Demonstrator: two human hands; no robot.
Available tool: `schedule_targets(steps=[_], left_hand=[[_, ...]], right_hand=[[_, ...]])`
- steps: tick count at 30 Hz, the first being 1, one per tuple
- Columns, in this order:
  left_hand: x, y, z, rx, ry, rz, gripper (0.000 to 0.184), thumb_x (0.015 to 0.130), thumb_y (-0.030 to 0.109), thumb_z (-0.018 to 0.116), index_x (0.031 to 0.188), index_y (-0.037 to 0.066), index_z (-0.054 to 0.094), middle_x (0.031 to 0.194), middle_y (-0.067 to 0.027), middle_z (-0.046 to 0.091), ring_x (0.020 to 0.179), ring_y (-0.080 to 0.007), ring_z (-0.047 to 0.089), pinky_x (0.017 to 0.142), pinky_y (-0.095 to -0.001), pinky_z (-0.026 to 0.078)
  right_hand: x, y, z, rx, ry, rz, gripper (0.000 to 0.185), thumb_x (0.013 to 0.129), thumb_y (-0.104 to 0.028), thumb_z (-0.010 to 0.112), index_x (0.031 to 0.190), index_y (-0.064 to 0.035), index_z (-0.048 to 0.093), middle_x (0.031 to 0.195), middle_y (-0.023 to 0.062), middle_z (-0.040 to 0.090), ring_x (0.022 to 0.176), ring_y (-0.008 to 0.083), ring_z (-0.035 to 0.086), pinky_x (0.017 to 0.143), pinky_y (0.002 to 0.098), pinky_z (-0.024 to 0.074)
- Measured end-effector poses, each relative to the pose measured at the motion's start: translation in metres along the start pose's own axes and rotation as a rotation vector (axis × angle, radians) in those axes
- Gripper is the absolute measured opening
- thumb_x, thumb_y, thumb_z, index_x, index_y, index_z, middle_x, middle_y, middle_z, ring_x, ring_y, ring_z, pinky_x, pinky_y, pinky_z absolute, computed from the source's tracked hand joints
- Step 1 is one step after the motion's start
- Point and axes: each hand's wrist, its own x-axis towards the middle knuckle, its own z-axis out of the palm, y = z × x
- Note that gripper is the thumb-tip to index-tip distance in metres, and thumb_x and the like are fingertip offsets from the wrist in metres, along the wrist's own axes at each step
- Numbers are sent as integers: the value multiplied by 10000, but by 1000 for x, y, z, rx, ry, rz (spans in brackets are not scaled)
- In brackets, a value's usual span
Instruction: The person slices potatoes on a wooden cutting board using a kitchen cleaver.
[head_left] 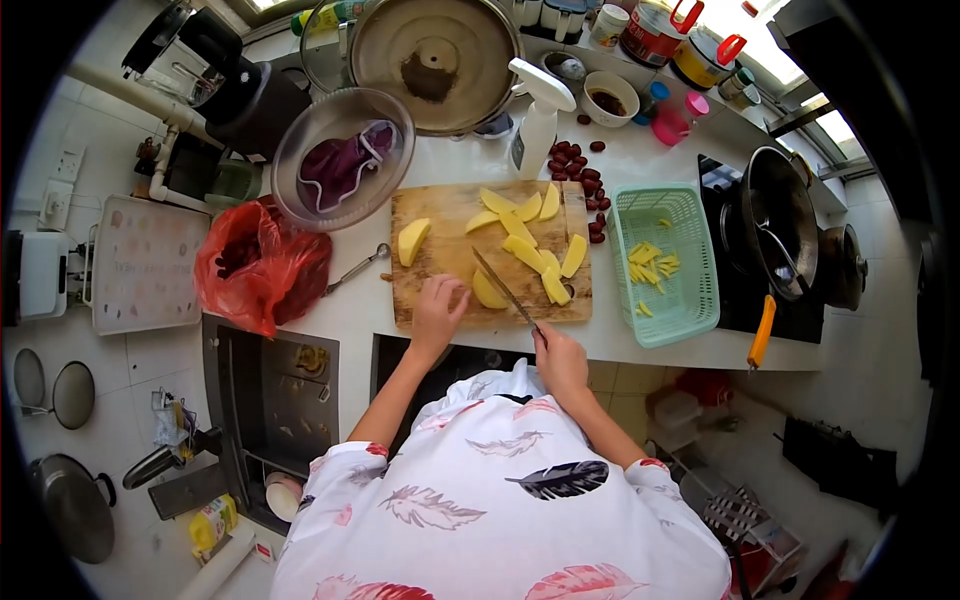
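My right hand (562, 360) is wrapped round the handle of a kitchen knife (508, 288), its blade slanting up and left over the wooden cutting board (425, 203). Beside the blade lies a large potato piece (489, 291). My left hand (438, 308) rests at the board's front edge, left of that piece, its fingers loosely bent and nothing seen in them. Another potato chunk (413, 241) sits at the board's left. Several peeled potato wedges (521, 226) are scattered over its middle and right. Cut potato strips (650, 262) lie in the green plastic basket (692, 318).
Right of the basket, a wok (775, 200) stands on the stove. Dark red dates (590, 180) and a white spray bottle (537, 125) are behind the board. Leftward are a bowl with purple cloth (345, 165), a red plastic bag (265, 270), a measuring spoon (358, 268) and the sink (285, 400).
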Motion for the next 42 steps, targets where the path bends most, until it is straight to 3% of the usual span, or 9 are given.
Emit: schedule_targets(steps=[5, 14, 29, 42], left_hand=[[-14, 8, 18, -99, -8, -4, 205, 695, 9, 688, 887, 6, 617, 944, -120, 591, 862, -289, 572, 723, -351, 478], [-17, 7, 28, -107, 0, 46, 229, 685, -15, 695, 907, -21, 637, 1011, -133, 595, 935, -309, 580, 773, -364, 488], [-17, 1, 32, -115, -88, 60, 264, 670, -46, 691, 926, -39, 624, 1049, -154, 576, 1004, -330, 558, 824, -381, 482], [-16, -2, 31, -118, -95, 53, 252, 675, -21, 704, 919, -30, 637, 1033, -142, 584, 994, -314, 563, 815, -371, 485]], right_hand=[[-1, -4, -3, 18, 102, -103, 197, 846, -138, 554, 1022, -66, 606, 727, 191, 612, 640, 367, 601, 574, 440, 482], [-15, -15, 16, -66, 80, -144, 338, 807, -75, 569, 1144, -84, 543, 672, 154, 551, 563, 330, 577, 509, 418, 481], [-14, -22, 10, -37, 32, -81, 347, 798, -55, 568, 1142, -45, 530, 671, 168, 555, 568, 333, 588, 519, 411, 492], [-16, -26, 9, -57, 16, -54, 335, 784, -51, 578, 1116, -68, 538, 681, 158, 559, 587, 321, 596, 526, 410, 490]])
